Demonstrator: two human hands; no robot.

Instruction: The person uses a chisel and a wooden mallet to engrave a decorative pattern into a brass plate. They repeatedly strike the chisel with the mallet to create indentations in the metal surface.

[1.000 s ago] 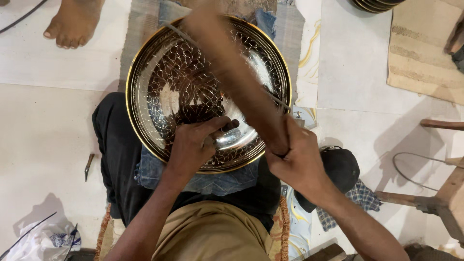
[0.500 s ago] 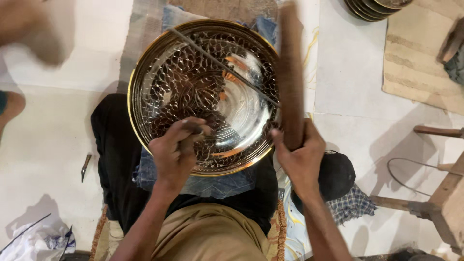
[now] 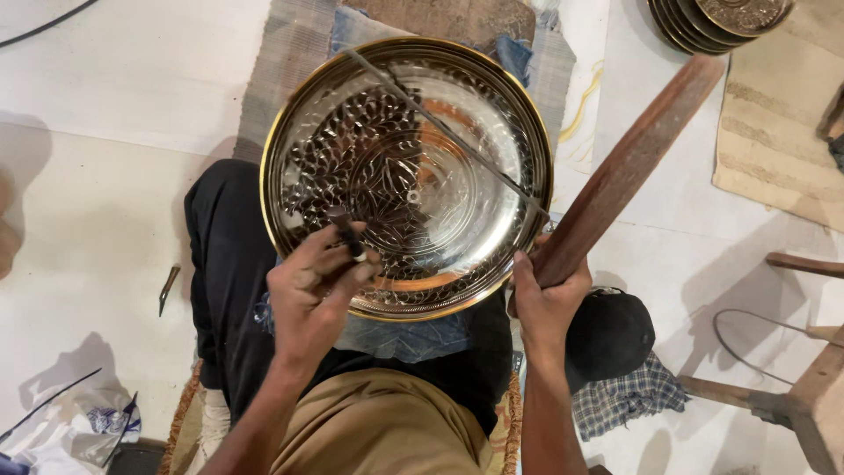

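Note:
A large round engraved metal plate (image 3: 492, 114) with a gold rim rests on cloth over my lap. My left hand (image 3: 312, 295) pinches a small dark chisel (image 3: 345, 230), its tip set on the plate's lower left patterned part. My right hand (image 3: 547, 295) grips the lower end of a long wooden stick (image 3: 629, 167), which is lifted and angled up to the right, clear of the plate. A thin metal rod (image 3: 448, 132) lies across the plate.
A stack of similar metal plates (image 3: 716, 22) sits at the top right. A black cap (image 3: 608, 334) on checked cloth lies by my right wrist. A wooden frame (image 3: 804, 387) and wire loop are at right; a small tool (image 3: 167, 286) lies on the white floor at left.
The wooden stick has swung off the plate, from lying across it to upright and now tilted out to the right. My left hand stays on the plate with the chisel. A bare foot at top left left the view.

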